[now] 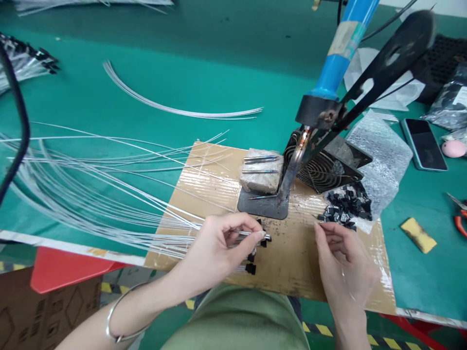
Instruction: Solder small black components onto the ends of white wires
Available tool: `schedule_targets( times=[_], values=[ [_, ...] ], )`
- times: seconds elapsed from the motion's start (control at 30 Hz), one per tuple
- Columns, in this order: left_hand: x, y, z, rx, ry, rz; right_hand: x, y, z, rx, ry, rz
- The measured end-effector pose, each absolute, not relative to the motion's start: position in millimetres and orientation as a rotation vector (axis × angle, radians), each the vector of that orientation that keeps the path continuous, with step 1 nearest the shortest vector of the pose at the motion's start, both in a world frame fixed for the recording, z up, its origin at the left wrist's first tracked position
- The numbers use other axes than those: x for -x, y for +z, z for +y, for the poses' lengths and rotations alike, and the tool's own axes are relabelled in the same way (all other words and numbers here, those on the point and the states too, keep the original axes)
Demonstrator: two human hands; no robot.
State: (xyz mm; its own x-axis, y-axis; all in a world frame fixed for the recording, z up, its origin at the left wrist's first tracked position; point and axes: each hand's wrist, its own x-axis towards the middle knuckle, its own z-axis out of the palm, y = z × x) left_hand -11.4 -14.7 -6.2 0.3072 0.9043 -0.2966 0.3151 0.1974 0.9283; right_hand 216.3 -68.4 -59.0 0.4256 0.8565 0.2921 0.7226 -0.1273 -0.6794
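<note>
My left hand (233, 248) is closed in a pinch on a thin white cable (242, 232), close to the small black piece at its end. Beneath that hand, several more cables end in black tips (250, 269) over the cardboard. My right hand (341, 257), also pinched, holds a thin strand of wire that looks like solder; a shiny length crosses the palm. Just beyond its fingertips lies a pile of small black pieces (348, 204). A soldering iron (294, 167) is clamped above the board, tip down over a dark metal plate (260, 204).
The cardboard sheet (292, 262) carries a grey block (260, 175) with metal tips and a black fan (317, 165). White cables (109, 214) spread left. At right are a phone (423, 146), a yellow sponge (418, 235), red-handled pliers (460, 214) and bubble wrap (386, 155).
</note>
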Motion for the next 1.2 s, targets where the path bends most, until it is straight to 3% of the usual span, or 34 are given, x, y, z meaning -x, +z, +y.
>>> schedule_targets(
  times=[0.13, 0.5, 0.8, 1.2],
  values=[
    [8.3, -5.8, -14.5, -1.349, 0.619, 1.256, -213.0, -55.1, -72.6, 1.830, 0.596, -0.970],
    [7.5, -4.5, -19.8, -1.387, 0.600, 1.337, -195.9, -45.0, -70.5, 1.569, 0.680, -1.158],
    [6.2, 0.7, -16.8, -1.203, 0.640, 1.176, -178.0, -34.2, -70.8, 1.274, 1.304, -0.981],
    [1.7, -1.2, -19.4, -1.115, 0.751, 1.122, -164.1, -23.5, -72.0, 1.337, 1.330, -0.856]
  ],
)
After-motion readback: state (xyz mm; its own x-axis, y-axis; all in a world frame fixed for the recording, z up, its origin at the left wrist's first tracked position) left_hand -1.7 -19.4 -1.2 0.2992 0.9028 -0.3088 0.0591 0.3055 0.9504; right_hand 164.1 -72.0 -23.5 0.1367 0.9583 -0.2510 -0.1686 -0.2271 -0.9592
